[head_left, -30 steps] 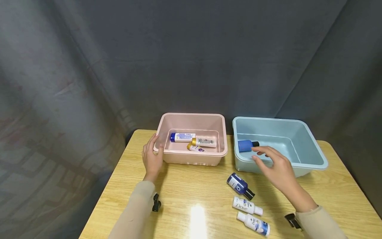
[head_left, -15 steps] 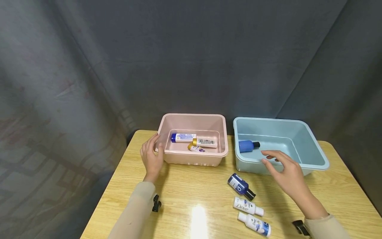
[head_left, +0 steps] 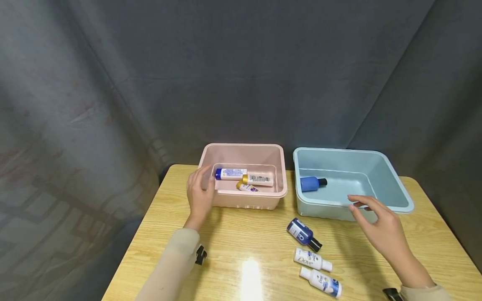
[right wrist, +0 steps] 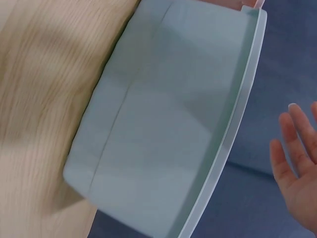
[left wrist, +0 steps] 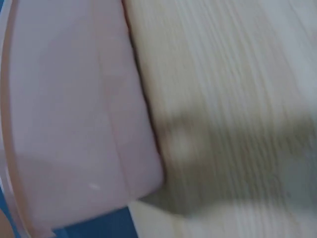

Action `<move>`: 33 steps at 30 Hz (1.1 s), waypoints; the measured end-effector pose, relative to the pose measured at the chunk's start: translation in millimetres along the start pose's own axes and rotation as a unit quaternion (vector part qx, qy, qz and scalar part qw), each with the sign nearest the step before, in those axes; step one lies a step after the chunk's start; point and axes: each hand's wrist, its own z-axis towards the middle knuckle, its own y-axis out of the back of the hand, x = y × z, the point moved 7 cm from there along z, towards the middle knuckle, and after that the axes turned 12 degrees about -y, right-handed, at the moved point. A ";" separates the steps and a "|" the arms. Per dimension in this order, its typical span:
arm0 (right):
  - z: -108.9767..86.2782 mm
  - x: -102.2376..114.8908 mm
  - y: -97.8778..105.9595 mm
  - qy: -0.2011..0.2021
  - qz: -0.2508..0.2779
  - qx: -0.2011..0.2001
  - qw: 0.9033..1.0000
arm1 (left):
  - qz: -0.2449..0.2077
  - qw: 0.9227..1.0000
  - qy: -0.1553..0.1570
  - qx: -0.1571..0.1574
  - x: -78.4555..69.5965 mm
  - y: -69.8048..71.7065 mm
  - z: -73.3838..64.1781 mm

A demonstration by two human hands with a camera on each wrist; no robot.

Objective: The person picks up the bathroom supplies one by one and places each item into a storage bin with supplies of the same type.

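My left hand [head_left: 200, 196] is at the front left corner of the pink bin [head_left: 244, 200], fingers relaxed over its rim; whether it touches cannot be told. Inside lie a white bottle with a blue cap [head_left: 233, 174], a gold-capped bottle [head_left: 259, 180] and a smaller gold-capped bottle [head_left: 248, 187]. Holding nothing, my right hand [head_left: 382, 228] hovers by the front right of the light blue bin [head_left: 324, 210], fingers loosely bent. A blue bottle with a black cap [head_left: 310, 184] lies in that bin. The right wrist view shows the hand [right wrist: 299, 173] apart from the bin wall [right wrist: 163, 99].
On the wooden table [head_left: 226, 246], before the light blue bin, lie a dark blue bottle [head_left: 301, 231] and two white Dove bottles, one [head_left: 308, 258] behind the other [head_left: 321, 282]. A dark grey curtain [head_left: 241, 83] hangs behind the bins.
My right hand has drawn back to the right and toward me, away from the blue bottle in the light blue bin. My left hand has shifted slightly right over the pink bin's corner.
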 end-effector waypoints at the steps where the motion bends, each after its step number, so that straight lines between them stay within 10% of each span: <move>1: -0.7 -2.6 1.8 -0.007 -0.001 0.001 1.000 | -0.003 1.000 -0.004 0.000 -3.4 -1.8 1.0; 17: -12.8 -27.3 30.4 -0.007 0.026 -0.036 0.999 | -0.004 0.988 -0.107 0.111 -65.0 -56.4 5.4; 33: -35.6 -46.9 27.7 -0.022 0.020 -0.040 0.999 | -0.038 0.966 -0.133 0.219 -112.4 -112.6 0.3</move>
